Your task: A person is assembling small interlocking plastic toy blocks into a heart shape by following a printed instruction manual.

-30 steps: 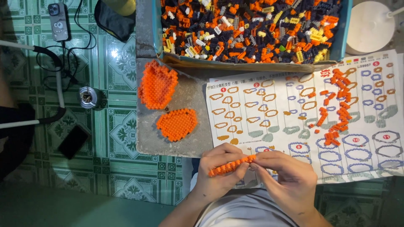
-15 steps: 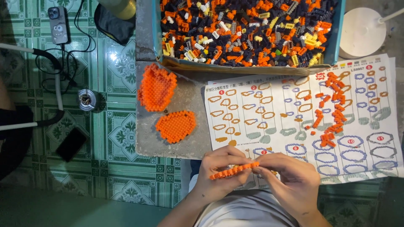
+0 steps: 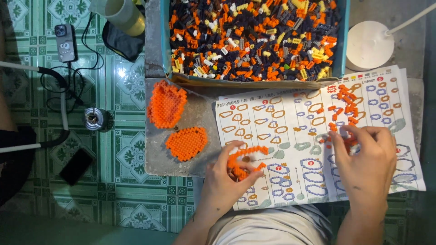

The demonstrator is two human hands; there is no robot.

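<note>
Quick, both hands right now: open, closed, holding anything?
Left hand: closed on a curved strip of joined orange bricks.
Right hand: fingertips down on the loose orange bricks on the instruction sheet; whether it grips one cannot be told.

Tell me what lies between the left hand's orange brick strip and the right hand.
In the head view, only the printed instruction sheet lies between the curved orange brick strip in the left hand and the right hand; no loose bricks there.
</note>
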